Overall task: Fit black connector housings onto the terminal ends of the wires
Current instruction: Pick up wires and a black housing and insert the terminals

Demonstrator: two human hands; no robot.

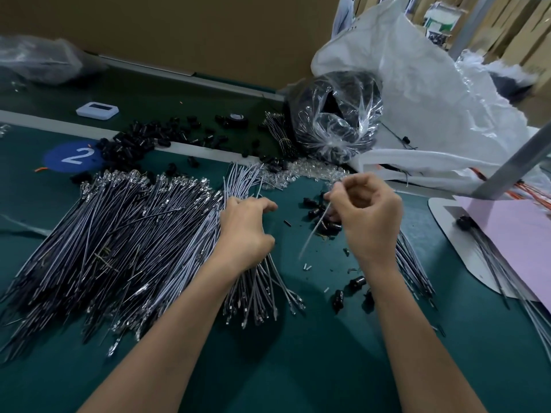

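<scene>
The left hand (pixel 244 231) lay curled over a bundle of wires (pixel 258 296), fingers wrapped round it, with the big heap of wires (pixel 119 234) spread out beyond its outer side. The right hand (pixel 369 216) was closed in a pinch on a single wire (pixel 313 234), which slanted down from its fingertips toward the surface (pixel 298 368). Loose black housings (pixel 322 210) sat just under and inward of that hand's fingertips, and a clear bag (pixel 337 120) of more lay far beyond it.

I took this for the moment of picking a housing for the drawn wire. To do it well, I thought, the pinch should sit close behind the metal terminal so the thin wire would not buckle. The terminal should be lined up square with the housing's opening and pushed straight until it seats. Whether the terminal end was up at the fingertips, I could not tell.
</scene>
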